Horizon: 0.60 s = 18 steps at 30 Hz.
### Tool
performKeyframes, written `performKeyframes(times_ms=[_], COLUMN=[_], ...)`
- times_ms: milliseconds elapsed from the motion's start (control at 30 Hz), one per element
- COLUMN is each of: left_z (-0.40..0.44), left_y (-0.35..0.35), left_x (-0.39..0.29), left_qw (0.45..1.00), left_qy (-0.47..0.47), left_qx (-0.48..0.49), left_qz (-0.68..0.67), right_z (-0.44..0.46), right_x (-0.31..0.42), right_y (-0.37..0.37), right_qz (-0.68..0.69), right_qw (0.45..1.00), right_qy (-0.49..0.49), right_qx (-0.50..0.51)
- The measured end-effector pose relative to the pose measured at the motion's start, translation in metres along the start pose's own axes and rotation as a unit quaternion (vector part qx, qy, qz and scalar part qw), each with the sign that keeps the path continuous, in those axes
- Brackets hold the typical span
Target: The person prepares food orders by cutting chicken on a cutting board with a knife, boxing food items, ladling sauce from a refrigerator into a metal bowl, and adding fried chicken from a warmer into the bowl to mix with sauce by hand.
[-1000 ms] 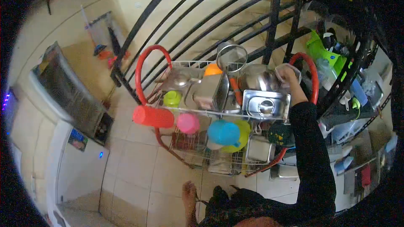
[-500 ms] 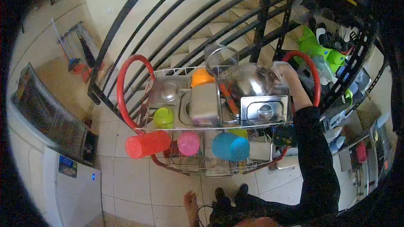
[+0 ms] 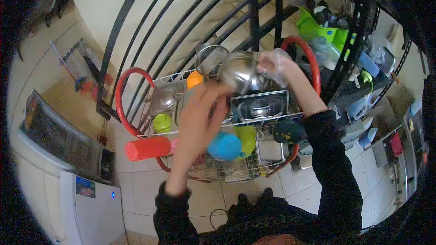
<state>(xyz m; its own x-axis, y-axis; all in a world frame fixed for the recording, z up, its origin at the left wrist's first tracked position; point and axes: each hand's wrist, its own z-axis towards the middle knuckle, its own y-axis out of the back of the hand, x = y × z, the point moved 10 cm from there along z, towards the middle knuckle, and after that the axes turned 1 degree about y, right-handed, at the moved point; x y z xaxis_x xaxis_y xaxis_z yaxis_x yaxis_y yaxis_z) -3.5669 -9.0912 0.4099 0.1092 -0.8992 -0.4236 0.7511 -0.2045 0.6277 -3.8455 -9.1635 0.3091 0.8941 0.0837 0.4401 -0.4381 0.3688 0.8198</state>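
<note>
A shiny round metal bowl [image 3: 237,67] is tilted above the dish rack [image 3: 177,78], with my right hand [image 3: 271,63] closed on its right side. Something clear and thin, like plastic, shows by that hand's wrist. My left hand [image 3: 206,106] reaches over the middle of the rack, fingertips close to the bowl's lower left edge; motion blurs its fingers, and contact is not plain. Below the bowl lies a rectangular steel lid with a round knob [image 3: 261,107]. Left of my left hand are another steel lid [image 3: 167,101], an orange container [image 3: 194,79] and a green cup [image 3: 162,123].
Red curved handles flank the rack. On its front hang a red cup [image 3: 147,148], a blue cup [image 3: 225,146] and a dark cup [image 3: 289,130]. Black stair railing [image 3: 181,22] rises behind. At right, a shelf holds a green utensil holder [image 3: 324,31]; a white appliance [image 3: 97,199] stands lower left.
My left hand has come up from low near my body to the rack. The bowl has lifted and tilted in my right hand. The whole view has shifted.
</note>
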Motion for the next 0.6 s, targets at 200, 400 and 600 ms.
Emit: performKeyframes(times_ms=[200,400,600], left_z=[0.084,0.087,0.082], left_y=[-0.122,-0.124,-0.124], left_x=[0.045,0.055,0.058], left_qw=[0.953,0.944,0.984], left_qy=[-0.029,0.018,0.004], left_qx=[-0.030,-0.001,0.009], left_qz=[0.302,0.329,0.176], right_z=[0.014,-0.027,-0.025], right_x=[-0.023,-0.077,-0.080], right_y=[-0.022,-0.013,-0.025], right_qz=[0.312,-0.137,0.157], right_qw=[0.944,0.972,0.978], right_qy=[-0.098,-0.190,-0.111], right_qx=[0.053,-0.008,-0.079])
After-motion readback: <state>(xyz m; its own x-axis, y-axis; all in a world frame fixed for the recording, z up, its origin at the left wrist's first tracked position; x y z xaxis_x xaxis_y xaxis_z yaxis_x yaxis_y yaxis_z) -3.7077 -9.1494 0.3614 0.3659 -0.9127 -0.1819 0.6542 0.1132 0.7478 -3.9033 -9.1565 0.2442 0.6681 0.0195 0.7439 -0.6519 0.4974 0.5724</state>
